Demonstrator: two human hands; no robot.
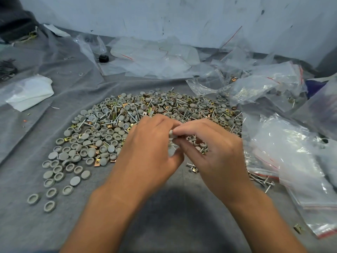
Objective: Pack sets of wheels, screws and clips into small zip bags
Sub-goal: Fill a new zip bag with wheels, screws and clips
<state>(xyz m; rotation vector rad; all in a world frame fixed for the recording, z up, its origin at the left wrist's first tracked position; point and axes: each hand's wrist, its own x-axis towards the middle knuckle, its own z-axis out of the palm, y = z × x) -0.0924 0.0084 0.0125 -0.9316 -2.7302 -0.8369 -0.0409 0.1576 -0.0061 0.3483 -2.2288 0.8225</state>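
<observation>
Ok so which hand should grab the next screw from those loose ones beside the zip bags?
Right, probably. The right hand sits nearest the loose screws by the zip bags, on its own side. The left hand would have to cross over, though both hands are now pinching small gray parts.

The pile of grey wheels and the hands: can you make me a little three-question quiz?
1. True or false: the pile holds only grey wheels.
2. Which side has the zip bags? A) person's left B) person's right
3. What do the left hand and right hand pinch together?

Key: 1. False; screws and gold clips are mixed in. 2. B. 3. A small grey piece, likely a wheel.
</observation>
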